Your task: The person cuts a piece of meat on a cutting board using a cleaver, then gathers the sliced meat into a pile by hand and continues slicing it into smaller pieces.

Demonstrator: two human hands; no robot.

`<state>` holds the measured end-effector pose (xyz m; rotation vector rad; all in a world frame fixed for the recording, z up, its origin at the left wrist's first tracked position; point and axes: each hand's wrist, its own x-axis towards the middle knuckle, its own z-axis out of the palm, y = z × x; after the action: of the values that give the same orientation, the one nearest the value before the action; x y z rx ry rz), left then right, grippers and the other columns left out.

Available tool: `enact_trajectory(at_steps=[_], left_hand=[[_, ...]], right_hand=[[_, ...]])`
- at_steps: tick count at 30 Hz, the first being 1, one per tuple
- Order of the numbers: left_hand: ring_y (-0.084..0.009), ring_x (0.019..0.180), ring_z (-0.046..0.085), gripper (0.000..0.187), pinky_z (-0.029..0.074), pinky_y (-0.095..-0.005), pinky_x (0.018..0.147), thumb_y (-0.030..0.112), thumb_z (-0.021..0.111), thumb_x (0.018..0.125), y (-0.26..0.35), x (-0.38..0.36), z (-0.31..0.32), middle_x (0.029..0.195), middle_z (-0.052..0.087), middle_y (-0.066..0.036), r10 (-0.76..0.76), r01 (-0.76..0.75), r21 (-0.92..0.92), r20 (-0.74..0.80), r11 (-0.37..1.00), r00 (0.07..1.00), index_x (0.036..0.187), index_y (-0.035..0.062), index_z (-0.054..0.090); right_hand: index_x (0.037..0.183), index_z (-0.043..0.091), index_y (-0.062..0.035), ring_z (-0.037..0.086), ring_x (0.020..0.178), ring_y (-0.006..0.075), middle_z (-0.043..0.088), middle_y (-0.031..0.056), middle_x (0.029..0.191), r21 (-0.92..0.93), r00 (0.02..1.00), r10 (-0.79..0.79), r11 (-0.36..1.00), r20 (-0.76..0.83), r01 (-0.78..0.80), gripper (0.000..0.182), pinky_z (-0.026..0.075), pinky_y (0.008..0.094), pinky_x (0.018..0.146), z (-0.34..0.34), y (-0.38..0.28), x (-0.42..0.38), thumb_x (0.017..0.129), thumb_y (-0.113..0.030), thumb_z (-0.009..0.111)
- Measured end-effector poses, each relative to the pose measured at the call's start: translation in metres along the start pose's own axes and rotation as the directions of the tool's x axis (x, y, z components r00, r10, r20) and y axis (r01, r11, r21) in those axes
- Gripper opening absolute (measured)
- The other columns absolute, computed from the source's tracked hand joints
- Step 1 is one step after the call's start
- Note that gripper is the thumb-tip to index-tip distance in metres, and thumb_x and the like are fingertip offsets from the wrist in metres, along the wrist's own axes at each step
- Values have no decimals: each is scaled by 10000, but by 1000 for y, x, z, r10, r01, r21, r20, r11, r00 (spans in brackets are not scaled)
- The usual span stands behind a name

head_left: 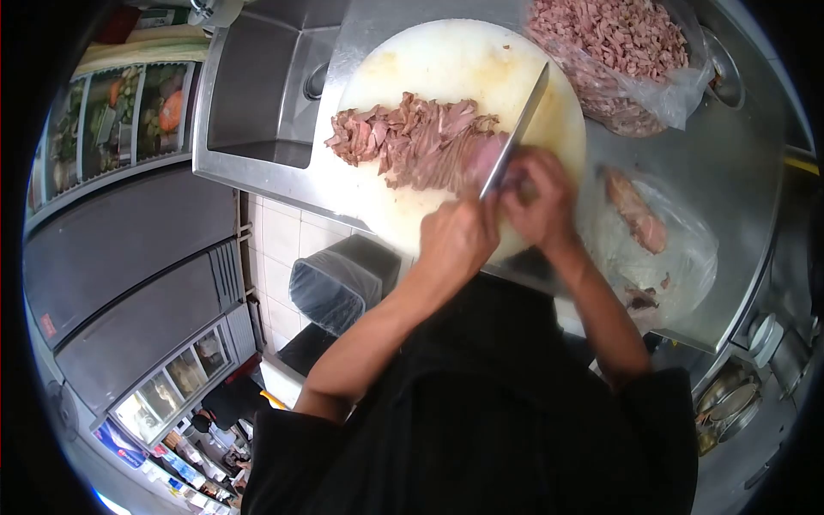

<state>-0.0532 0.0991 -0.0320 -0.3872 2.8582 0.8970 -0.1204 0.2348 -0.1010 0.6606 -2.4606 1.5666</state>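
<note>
My left hand (457, 230) is closed round the handle of a long knife (519, 124). The blade slants up and to the right across a round white cutting board (446, 51). Beside the blade, my right hand (541, 193), slightly blurred, has its fingers curled on a piece of cooked meat, which they partly hide. A heap of sliced meat (421, 142) spreads leftward over the board from the knife. On a clear plastic bag (687, 266) to the right of the board lies an uncut piece of meat (635, 210), with small scraps near it.
A clear bag of chopped meat (614, 43) stands at the board's upper right, near a metal bowl (724, 69). A steel sink (257, 94) is at the left. Below the counter stands a lined bin (335, 283). Farther left is a grey fridge (137, 232); another person (232, 403) is at lower left.
</note>
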Motion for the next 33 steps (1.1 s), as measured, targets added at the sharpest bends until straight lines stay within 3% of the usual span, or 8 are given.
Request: enact_trajectory(at_steps=[6,9,10,17,21,25,27,33], left_hand=[[-523,626,642,283,516,-585,584,216,617,993,-3,27,6,636,622,-318,101,-108,-60,-113,992,988,899,-51,603],[-519,641,646,284,513,-591,593,224,614,996,-2,2,-4,654,630,-321,-52,52,-50,13,997,999,919,-49,609],[-518,638,646,295,516,-583,587,230,615,998,-4,-4,-3,651,630,-317,-44,43,-56,-18,998,999,901,-48,602],[-499,586,629,282,505,-566,542,211,623,989,4,7,5,621,615,-305,-7,8,18,-58,1000,998,903,-57,609],[-504,687,660,348,524,-562,641,250,619,982,0,55,11,690,631,-324,99,-110,-63,-165,992,981,839,-64,664],[-517,720,662,415,528,-549,692,272,580,996,18,83,-22,716,638,-337,4,-21,-195,-86,980,996,805,-86,668],[-532,694,653,403,527,-548,674,239,564,992,20,74,-34,702,633,-343,-61,51,-238,-34,970,998,804,-105,654],[-516,658,630,302,513,-562,634,199,607,984,6,12,-50,628,601,-306,-7,-1,-139,-53,990,999,860,-75,631]], right_hand=[[975,665,-10,704,839,245,663,138,1037,53,995,95,994,-7,-94,224,601,343,729,-5,2,22,752,10,656],[980,663,-9,700,821,239,668,126,1024,-33,999,33,999,21,-33,227,593,343,715,-5,-1,13,753,0,659],[984,664,-8,695,799,242,665,117,989,-38,999,-36,999,12,36,231,584,346,706,-1,3,10,752,-8,663],[977,653,-4,691,798,281,657,127,977,-25,996,85,996,35,-84,220,578,371,706,2,-3,3,758,-2,679],[971,650,-4,688,819,294,655,125,972,-11,998,67,998,14,-67,209,577,377,705,5,-6,4,767,6,694],[987,659,-5,696,829,291,662,131,972,-2,998,24,1000,61,-24,199,583,362,737,-2,-8,1,790,-18,687],[1009,663,6,704,866,291,675,140,1001,34,997,43,998,72,-45,222,585,362,777,-4,-5,-2,790,-28,687],[1021,676,-3,703,894,299,679,140,1030,92,993,72,993,95,-80,255,577,372,790,-5,-6,-1,769,-25,709]])
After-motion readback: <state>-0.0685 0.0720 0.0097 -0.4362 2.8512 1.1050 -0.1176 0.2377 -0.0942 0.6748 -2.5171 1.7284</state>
